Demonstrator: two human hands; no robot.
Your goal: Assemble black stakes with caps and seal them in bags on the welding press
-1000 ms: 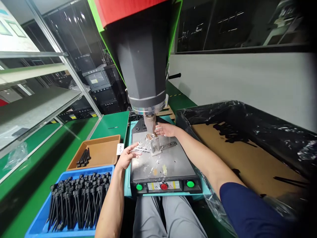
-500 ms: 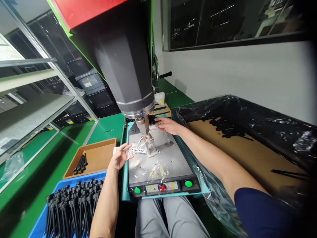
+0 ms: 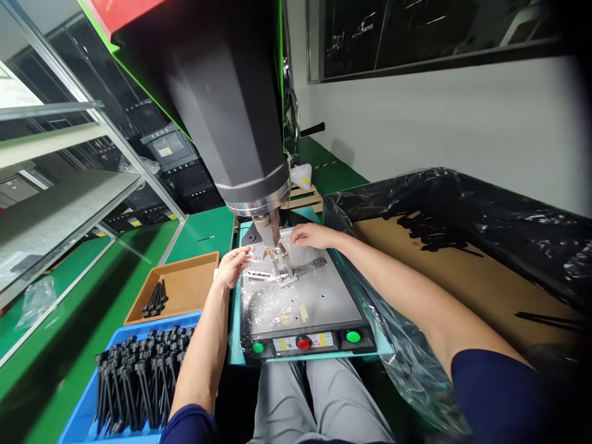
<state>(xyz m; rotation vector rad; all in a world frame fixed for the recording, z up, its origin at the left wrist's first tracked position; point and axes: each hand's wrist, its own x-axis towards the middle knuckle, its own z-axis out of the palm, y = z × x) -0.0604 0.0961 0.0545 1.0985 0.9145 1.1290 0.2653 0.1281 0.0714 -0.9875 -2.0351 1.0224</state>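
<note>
Nearest the work plate (image 3: 328, 311) on our side: our grey trousers (image 3: 319, 401), right below its front edge. Blue tray (image 3: 83, 416) sits front-left of the plate, packed with black stemmed parts (image 3: 139, 379), heads up. Control strip along the plate's front edge: red button (image 3: 304, 343) mid, green button (image 3: 353, 337) toward its right end, second green one toward its left.

Clear plastic film (image 3: 259, 305) is over the plate, creased and glinting, mostly its left half; exact outline too transparent to call. Our left hand (image 3: 234, 266) is at the plate's left edge, thumb and fingers pinched together on the film. Our right hand (image 3: 314, 235) is over the plate's far right part, palm down, fingers curled nearly together; can't tell if we have film in them.

Metal fixture (image 3: 283, 271) stands mid-plate between our hands, a slotted bar (image 3: 311, 266) running off its right. Tapered metal horn (image 3: 268, 231) comes down just behind it, under the black machine head (image 3: 222, 111).

Brown tray (image 3: 194, 283) left of the plate, small bunch of black parts inside. Plastic-lined bin (image 3: 462, 191) right of the plate. Wooden pallet (image 3: 303, 200) behind the plate; stacked crates (image 3: 171, 148) farther back-left.
</note>
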